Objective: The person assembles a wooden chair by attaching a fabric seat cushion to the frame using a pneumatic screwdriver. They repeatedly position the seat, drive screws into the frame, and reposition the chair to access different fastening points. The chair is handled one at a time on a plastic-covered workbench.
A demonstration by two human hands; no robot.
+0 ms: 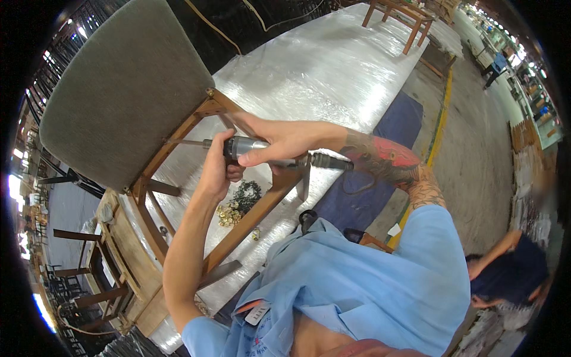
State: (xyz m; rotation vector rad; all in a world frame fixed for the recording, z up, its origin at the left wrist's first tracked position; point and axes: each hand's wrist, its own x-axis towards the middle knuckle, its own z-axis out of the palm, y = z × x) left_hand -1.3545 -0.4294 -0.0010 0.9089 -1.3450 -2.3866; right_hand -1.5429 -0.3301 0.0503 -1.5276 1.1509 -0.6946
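A silver and black power screwdriver (239, 146) lies almost level in both my hands. Its long thin bit reaches left to the wooden rail of a chair (156, 160) with a grey upholstered panel (125, 83). My left hand (217, 166) is closed round the tool's front end. Over its body lies my right hand (285, 140), the thumb along the side and the other fingers partly hidden or blurred near the frame's corner. A dark hose (333, 162) leaves the tool's rear. Below the tool, dark screws (247, 195) and brass-coloured pieces (228, 215) lie in small heaps.
The chair rests on a table wrapped in shiny clear film (309, 71). Another wooden frame (401, 21) stands at its far end. More wooden chair frames (101, 279) are at the left. At the lower right a person in dark clothes (511, 271) bends over; another person (495, 68) is far off.
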